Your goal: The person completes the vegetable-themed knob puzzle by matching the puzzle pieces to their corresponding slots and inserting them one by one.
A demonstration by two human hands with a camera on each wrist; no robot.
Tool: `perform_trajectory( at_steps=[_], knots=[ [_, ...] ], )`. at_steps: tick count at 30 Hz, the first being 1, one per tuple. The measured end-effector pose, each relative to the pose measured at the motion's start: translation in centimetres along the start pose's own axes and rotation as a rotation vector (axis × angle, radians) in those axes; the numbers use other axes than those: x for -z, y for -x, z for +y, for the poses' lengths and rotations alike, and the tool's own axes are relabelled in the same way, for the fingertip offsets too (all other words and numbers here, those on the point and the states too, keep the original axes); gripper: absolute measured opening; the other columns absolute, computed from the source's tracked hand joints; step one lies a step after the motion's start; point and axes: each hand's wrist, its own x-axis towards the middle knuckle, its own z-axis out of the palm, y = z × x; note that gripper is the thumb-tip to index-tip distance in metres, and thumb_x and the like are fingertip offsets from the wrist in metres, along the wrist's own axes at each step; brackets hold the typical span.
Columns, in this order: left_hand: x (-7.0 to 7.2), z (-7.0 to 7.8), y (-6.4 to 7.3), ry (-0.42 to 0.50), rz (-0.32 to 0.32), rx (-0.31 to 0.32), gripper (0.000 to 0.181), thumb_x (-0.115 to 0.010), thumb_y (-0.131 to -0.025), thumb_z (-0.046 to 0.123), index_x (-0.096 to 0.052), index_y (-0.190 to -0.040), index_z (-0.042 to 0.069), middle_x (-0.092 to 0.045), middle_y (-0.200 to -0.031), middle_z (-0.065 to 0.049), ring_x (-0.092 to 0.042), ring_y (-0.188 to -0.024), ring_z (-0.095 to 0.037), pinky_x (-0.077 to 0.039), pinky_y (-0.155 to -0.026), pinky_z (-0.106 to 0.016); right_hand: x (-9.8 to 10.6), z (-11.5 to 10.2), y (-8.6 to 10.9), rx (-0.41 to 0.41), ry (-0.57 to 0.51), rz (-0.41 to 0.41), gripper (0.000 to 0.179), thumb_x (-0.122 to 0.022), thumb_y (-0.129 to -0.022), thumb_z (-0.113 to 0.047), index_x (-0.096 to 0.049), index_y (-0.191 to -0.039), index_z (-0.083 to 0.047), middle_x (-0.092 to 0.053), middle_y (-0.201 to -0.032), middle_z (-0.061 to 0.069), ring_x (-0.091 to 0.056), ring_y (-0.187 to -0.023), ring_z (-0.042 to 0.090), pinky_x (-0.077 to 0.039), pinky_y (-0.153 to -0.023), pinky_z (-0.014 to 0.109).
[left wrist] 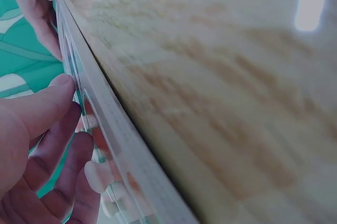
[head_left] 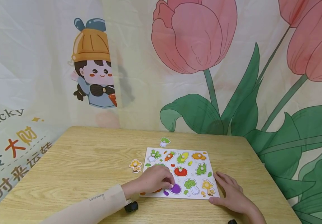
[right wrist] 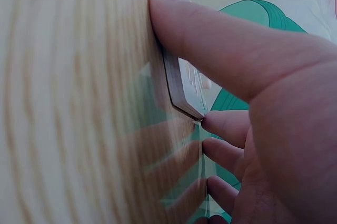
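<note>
A white vegetable puzzle board (head_left: 184,179) lies on the table. My left hand (head_left: 156,179) reaches over its lower left part, thumb and fingertips pinching the knob of the purple eggplant piece (head_left: 175,188). In the left wrist view the thumb (left wrist: 50,98) and fingers are close to the board's face, beside a round knob (left wrist: 98,176). My right hand (head_left: 232,193) holds the board's near right corner, thumb against the front edge and fingers along the right side. A tomato piece (head_left: 180,171) and a carrot piece (head_left: 169,156) sit in the board. The left hand hides some pictures.
A loose mushroom piece (head_left: 135,166) lies left of the board, and a loose bok choy piece (head_left: 165,142) lies behind it. The wooden table (head_left: 93,161) ends at a printed cloth backdrop (head_left: 138,62).
</note>
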Motion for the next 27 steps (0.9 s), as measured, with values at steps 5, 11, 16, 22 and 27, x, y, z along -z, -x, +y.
perform_trajectory(
  at_steps=[5, 11, 16, 22, 27],
  knots=[
    [0.0, 0.1, -0.1, 0.002, -0.007, 0.009, 0.005, -0.084, -0.093, 0.024, -0.081, -0.094, 0.028, -0.063, -0.086, 0.021, -0.052, -0.082, 0.000, -0.045, -0.080, -0.025, 0.0, 0.0, 0.0, -0.002, -0.001, 0.000, 0.108, -0.085, -0.082, -0.063, -0.040, -0.164, -0.009, -0.031, -0.170, 0.017, -0.021, -0.154, 0.053, -0.023, -0.111, 0.081],
    [0.0, 0.1, -0.1, 0.014, -0.015, 0.025, 0.004, -0.084, -0.094, 0.025, -0.082, -0.094, 0.028, -0.062, -0.085, 0.021, -0.052, -0.081, -0.001, -0.045, -0.079, -0.024, 0.0, 0.1, 0.0, 0.002, 0.000, 0.000, 0.107, -0.084, -0.082, -0.063, -0.040, -0.164, -0.010, -0.031, -0.170, 0.017, -0.021, -0.154, 0.053, -0.023, -0.111, 0.080],
    [0.3, 0.1, 0.0, 0.017, -0.025, 0.038, 0.004, -0.083, -0.094, 0.026, -0.081, -0.097, 0.029, -0.062, -0.086, 0.022, -0.053, -0.082, 0.001, -0.045, -0.080, -0.024, 0.0, 0.2, 0.0, 0.005, -0.001, -0.001, 0.107, -0.084, -0.082, -0.063, -0.040, -0.164, -0.010, -0.031, -0.170, 0.017, -0.021, -0.154, 0.053, -0.023, -0.112, 0.080],
    [1.3, -0.5, -0.1, 0.059, 0.004, 0.069, 0.006, -0.082, -0.095, 0.025, -0.082, -0.101, 0.026, -0.064, -0.088, 0.021, -0.058, -0.083, -0.004, -0.048, -0.080, -0.026, -0.1, 0.3, -0.1, -0.003, -0.003, 0.002, 0.108, -0.084, -0.082, -0.065, -0.040, -0.164, -0.010, -0.030, -0.170, 0.017, -0.020, -0.154, 0.052, -0.022, -0.113, 0.080],
    [2.5, -1.6, -0.1, 0.047, 0.065, 0.089, 0.007, -0.081, -0.096, 0.022, -0.082, -0.104, 0.022, -0.067, -0.091, 0.019, -0.062, -0.086, -0.011, -0.049, -0.079, -0.029, -0.1, 0.3, -0.3, -0.013, -0.013, 0.003, 0.110, -0.083, -0.080, -0.067, -0.039, -0.165, -0.011, -0.029, -0.171, 0.015, -0.019, -0.154, 0.051, -0.020, -0.113, 0.080]
  ],
)
